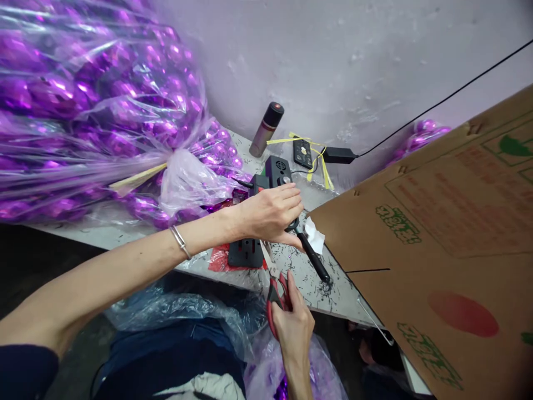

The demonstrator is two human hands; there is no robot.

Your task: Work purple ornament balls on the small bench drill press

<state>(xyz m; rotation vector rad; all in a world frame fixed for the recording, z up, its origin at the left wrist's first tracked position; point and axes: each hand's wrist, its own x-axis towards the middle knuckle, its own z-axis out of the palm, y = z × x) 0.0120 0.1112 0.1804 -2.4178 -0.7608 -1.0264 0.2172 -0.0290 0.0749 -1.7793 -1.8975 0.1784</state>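
My right hand (293, 322) holds scissors (273, 272) with red and black handles, their blades pointing up toward the machine. Across the table reaches my left hand (272, 214), its fingers bent down over a small black machine (277, 169) with a vent and a knob. What those fingers grip is hidden beneath the hand. A black lever handle (314, 258) slants out from under its thumb side. The machine's dark slotted base (245, 253) rests on red plastic (220, 259). Shiny purple material (239, 195) lies by the machine, left of my left hand.
A large clear bag of shiny purple balls (104, 111) fills the left. Behind stand a bottle (266, 130), a black control box (302, 151) and yellow ties (328, 176). A cardboard box (416, 266) borders the right. Crumpled white paper (314, 235) and dark clippings lie on the table (300, 291).
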